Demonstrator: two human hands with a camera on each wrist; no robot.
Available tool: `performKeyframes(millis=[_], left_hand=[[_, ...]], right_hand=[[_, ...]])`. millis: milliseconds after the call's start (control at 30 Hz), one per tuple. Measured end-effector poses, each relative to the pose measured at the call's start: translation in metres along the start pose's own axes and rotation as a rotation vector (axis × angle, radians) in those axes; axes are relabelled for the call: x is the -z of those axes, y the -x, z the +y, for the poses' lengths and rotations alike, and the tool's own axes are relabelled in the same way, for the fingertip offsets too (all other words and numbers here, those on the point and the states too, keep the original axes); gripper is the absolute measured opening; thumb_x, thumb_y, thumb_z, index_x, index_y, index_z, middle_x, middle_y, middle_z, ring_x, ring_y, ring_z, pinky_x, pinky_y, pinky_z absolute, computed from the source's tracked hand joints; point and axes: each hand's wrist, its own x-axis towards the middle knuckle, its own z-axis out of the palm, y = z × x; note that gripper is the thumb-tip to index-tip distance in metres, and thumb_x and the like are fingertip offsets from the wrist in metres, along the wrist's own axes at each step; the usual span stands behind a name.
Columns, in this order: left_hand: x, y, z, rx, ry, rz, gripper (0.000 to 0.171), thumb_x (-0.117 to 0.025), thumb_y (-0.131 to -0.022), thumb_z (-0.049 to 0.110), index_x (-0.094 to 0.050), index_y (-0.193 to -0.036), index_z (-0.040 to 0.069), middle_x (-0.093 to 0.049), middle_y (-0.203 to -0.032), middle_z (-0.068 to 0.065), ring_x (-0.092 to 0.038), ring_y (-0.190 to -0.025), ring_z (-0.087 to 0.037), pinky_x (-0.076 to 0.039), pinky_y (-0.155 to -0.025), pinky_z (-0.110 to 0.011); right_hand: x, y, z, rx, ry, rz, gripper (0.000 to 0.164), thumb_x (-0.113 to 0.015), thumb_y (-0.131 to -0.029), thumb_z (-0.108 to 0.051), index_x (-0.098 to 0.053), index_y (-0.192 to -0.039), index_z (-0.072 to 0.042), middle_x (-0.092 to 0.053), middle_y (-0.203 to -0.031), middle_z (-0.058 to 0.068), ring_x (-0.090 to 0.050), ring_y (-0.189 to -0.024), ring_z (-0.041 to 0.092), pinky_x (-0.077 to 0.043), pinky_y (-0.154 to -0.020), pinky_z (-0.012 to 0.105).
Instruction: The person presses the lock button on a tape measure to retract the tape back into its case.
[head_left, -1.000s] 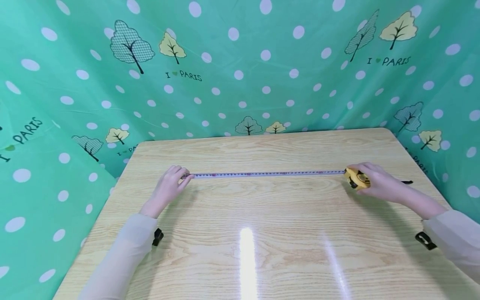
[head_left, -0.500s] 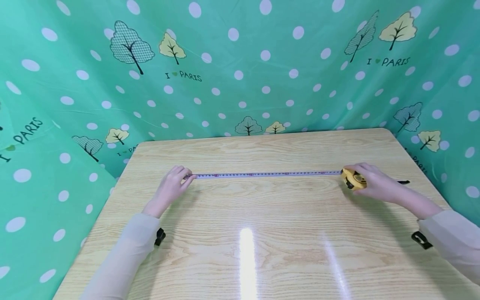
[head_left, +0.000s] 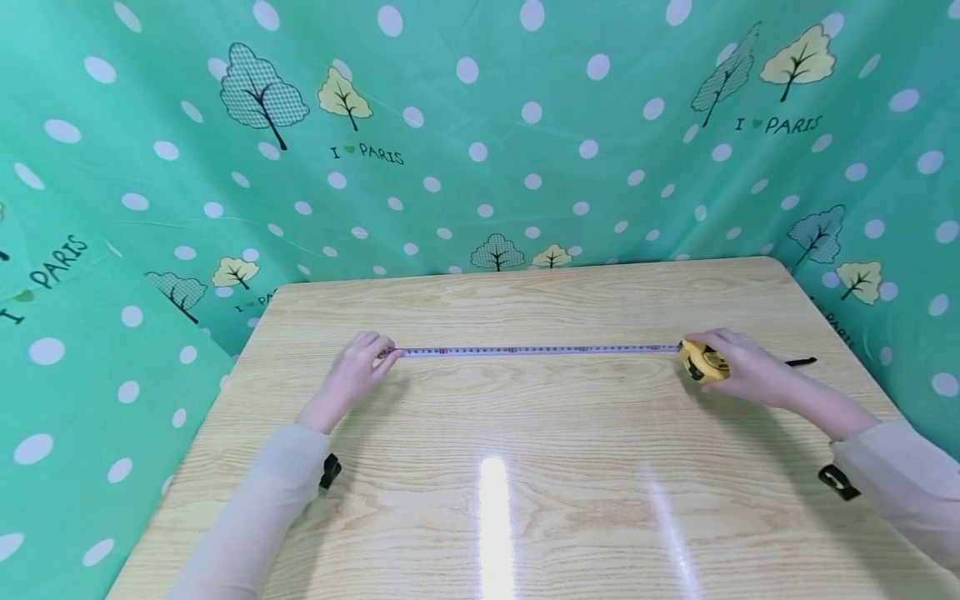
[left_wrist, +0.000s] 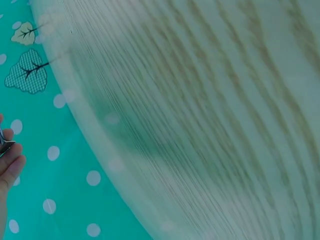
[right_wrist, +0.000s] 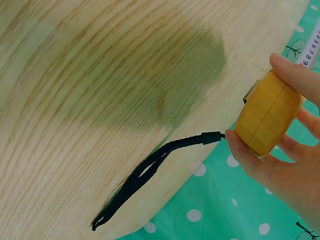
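Observation:
A tape measure's pale blade (head_left: 532, 350) is drawn out in a straight line across the table, its numbers facing up. At the left, my left hand (head_left: 356, 371) pinches the blade's end between thumb and fingers. In the left wrist view only some fingertips (left_wrist: 11, 162) show at the edge, with a bit of dark metal between them. My right hand (head_left: 753, 371) grips the yellow tape measure case (head_left: 703, 362) at the blade's other end. The right wrist view shows thumb and fingers around the case (right_wrist: 267, 116), its black wrist strap (right_wrist: 137, 180) hanging from it.
Both hands work over a light wood-grain table (head_left: 525, 433) with bright light reflections in front. A green curtain (head_left: 480, 192) with white dots and printed trees encloses the back and sides. Black wrist mounts (head_left: 330, 471) show beneath the sleeves.
My left hand has moved right with the blade's end, and my right hand has shifted slightly left with the case. The stretch of blade between them is shorter.

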Motion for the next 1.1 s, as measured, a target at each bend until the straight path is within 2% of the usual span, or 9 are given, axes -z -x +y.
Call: performKeyframes(millis=[167,500,833,1100], left_hand=[[-0.003,-0.002,0.003,0.028,0.007,-0.024,0.010,-0.065,-0.080,0.012,-0.060,-0.080,0.003,-0.057,-0.075,-0.006,-0.051,-0.072,-0.020,-0.047,-0.062,-0.030],[-0.007,-0.005,0.007,0.033,0.008,-0.042,0.011,-0.063,-0.082,0.014,-0.059,-0.081,0.004,-0.056,-0.076,-0.006,-0.050,-0.073,-0.019,-0.046,-0.061,-0.030],[-0.013,-0.007,0.010,-0.011,-0.005,-0.032,0.011,-0.065,-0.080,0.013,-0.059,-0.081,0.004,-0.056,-0.074,-0.005,-0.050,-0.071,-0.018,-0.046,-0.059,-0.028],[-0.014,-0.009,0.014,-0.006,0.007,-0.037,0.011,-0.064,-0.081,0.014,-0.059,-0.082,0.004,-0.056,-0.074,-0.004,-0.049,-0.070,-0.017,-0.046,-0.060,-0.028]], right_hand=[[0.001,-0.001,-0.002,-0.010,-0.001,-0.016,0.070,-0.078,-0.064,-0.007,-0.041,-0.122,0.005,-0.047,-0.109,0.027,-0.046,-0.095,0.044,-0.043,-0.072,0.054],[-0.002,-0.002,-0.002,-0.001,0.013,0.009,0.070,-0.078,-0.062,-0.005,-0.043,-0.121,0.004,-0.048,-0.107,0.025,-0.048,-0.094,0.041,-0.044,-0.070,0.051],[-0.003,-0.004,-0.004,-0.022,0.008,-0.027,0.070,-0.077,-0.064,-0.008,-0.041,-0.123,0.004,-0.046,-0.109,0.027,-0.046,-0.097,0.043,-0.043,-0.072,0.054],[-0.003,-0.006,-0.007,-0.037,0.009,-0.046,0.070,-0.077,-0.066,-0.010,-0.041,-0.124,0.004,-0.046,-0.110,0.027,-0.044,-0.098,0.044,-0.042,-0.073,0.054]])
